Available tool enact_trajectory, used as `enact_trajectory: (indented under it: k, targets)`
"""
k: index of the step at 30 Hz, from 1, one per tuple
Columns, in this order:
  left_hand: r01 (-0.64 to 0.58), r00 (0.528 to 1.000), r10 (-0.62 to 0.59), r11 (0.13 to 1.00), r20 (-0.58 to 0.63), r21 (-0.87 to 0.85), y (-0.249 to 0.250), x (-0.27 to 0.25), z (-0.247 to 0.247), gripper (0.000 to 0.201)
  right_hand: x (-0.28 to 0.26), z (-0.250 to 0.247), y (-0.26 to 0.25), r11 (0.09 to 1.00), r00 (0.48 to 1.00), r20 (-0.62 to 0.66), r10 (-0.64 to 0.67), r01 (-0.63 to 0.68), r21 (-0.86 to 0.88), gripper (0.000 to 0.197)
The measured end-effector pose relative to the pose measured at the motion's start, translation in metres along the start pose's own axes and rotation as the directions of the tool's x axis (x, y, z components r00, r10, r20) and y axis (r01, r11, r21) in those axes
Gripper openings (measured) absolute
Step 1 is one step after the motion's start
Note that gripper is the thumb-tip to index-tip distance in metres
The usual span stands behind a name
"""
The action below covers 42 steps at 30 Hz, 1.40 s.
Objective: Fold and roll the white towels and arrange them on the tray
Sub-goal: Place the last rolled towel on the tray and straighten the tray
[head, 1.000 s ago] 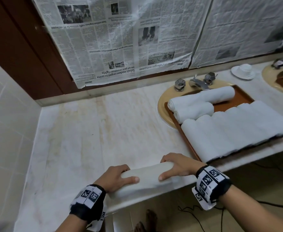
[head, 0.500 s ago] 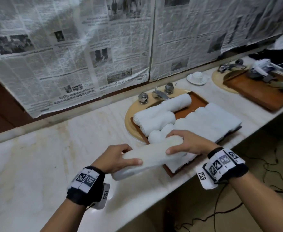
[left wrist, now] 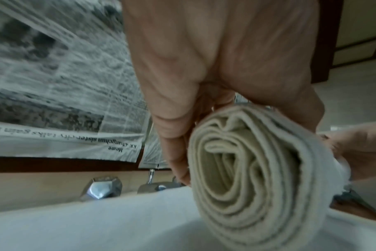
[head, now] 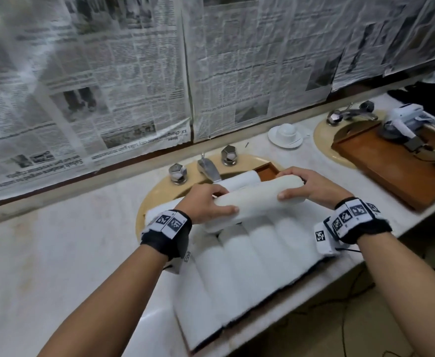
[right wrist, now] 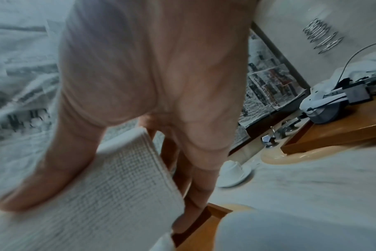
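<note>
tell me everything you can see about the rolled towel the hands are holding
The rolled towel is an off-white cloth wound into a tight cylinder; its end shows spiral layers in the left wrist view, and a waffle weave shows in the right wrist view. It lies roughly level, slanting slightly up toward the right. The left hand grips one end, the right hand the other. It is above the row of towels on the tray.
</note>
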<state>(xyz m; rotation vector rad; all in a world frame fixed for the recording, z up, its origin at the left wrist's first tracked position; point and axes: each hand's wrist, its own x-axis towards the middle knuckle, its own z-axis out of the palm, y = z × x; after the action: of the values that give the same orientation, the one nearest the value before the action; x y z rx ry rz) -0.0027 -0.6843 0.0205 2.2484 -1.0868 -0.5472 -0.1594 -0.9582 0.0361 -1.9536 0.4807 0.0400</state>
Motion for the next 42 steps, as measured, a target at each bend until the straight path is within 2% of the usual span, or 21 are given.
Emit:
enact_trajectory:
  k: [5,9,12,16,21,26,29,31,34,39,42]
  targets:
    - [0.038,0.999,-0.038,0.999,0.019,0.009,0.005,0.051,0.019,0.050,0.053,-0.032,0.027,0.999,0.997,0.073,0.034,-0.032,-0.027,0.045]
    - [0.056,0.997,-0.056,0.998,0.054,0.013,0.010,0.077,0.025,0.049,0.078,-0.048,0.039,0.998,0.995,0.078,0.057,-0.055,-0.026,0.045]
    - [0.061,0.993,-0.068,0.995,0.100,0.075,0.009,0.081,0.040,0.052,0.088,-0.054,0.051,0.996,0.986,0.146,0.080,-0.073,-0.052,0.046]
    - [0.115,0.979,-0.145,0.974,0.145,0.196,0.005,0.078,0.059,0.052,0.100,-0.050,0.058,0.986,0.971,0.221,0.094,-0.060,-0.154,0.044]
    - [0.217,0.951,-0.272,0.926,0.149,0.309,0.006,0.080,0.067,0.046,0.113,-0.040,0.066,0.959,0.954,0.276,0.117,-0.036,-0.280,0.045]
    - [0.222,0.938,-0.316,0.862,0.141,0.456,0.015,0.082,0.077,0.041,0.117,-0.036,0.065,0.929,0.930,0.321,0.178,-0.051,-0.367,0.041]
    - [0.231,0.937,-0.321,0.864,0.136,0.447,0.011,0.079,0.082,0.046,0.115,-0.035,0.061,0.923,0.916,0.338,0.217,-0.079,-0.376,0.043]
    - [0.248,0.951,-0.294,0.909,0.095,0.335,0.007,0.075,0.083,0.042,0.113,-0.035,0.061,0.912,0.914,0.327,0.241,-0.098,-0.399,0.047]
    - [0.248,0.969,-0.248,0.954,-0.021,0.166,0.002,0.072,0.081,0.037,0.113,-0.035,0.064,0.858,0.927,0.259,0.270,-0.110,-0.501,0.065]
    - [0.307,0.952,-0.297,0.899,-0.081,0.312,0.008,0.075,0.090,0.031,0.116,-0.024,0.059,0.792,0.945,0.189,0.267,-0.103,-0.602,0.077]
    - [0.335,0.941,-0.336,0.906,-0.043,0.257,0.005,0.079,0.087,0.034,0.115,-0.016,0.054,0.766,0.961,0.114,0.250,-0.125,-0.631,0.077]
